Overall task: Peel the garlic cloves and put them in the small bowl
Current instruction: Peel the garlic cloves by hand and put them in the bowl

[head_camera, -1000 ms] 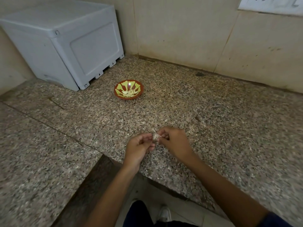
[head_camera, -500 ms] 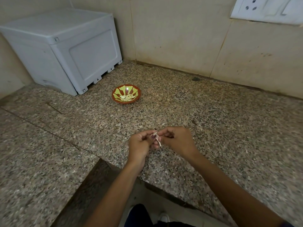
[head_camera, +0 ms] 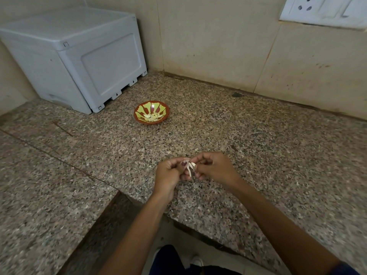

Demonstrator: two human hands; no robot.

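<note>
A small garlic clove point(head_camera: 190, 166) with pale strips of skin hanging from it is pinched between my two hands above the granite counter. My left hand point(head_camera: 170, 174) holds it from the left with thumb and curled fingers. My right hand point(head_camera: 214, 168) pinches it from the right. Farther back on the counter sits the small red bowl point(head_camera: 164, 110) with a yellow-green pattern, and several peeled pale cloves point(head_camera: 152, 117) lie in it.
A white plastic box point(head_camera: 75, 56) stands in the back left corner against the tiled wall. The speckled granite counter point(head_camera: 278, 155) forms an L, with its inner edge just below my hands. A white socket plate point(head_camera: 325, 10) is on the wall at top right.
Strips of skin have come loose from the clove and now hang down between my fingers. Both hands stay together in the same spot. The camera has tilted up slightly.
</note>
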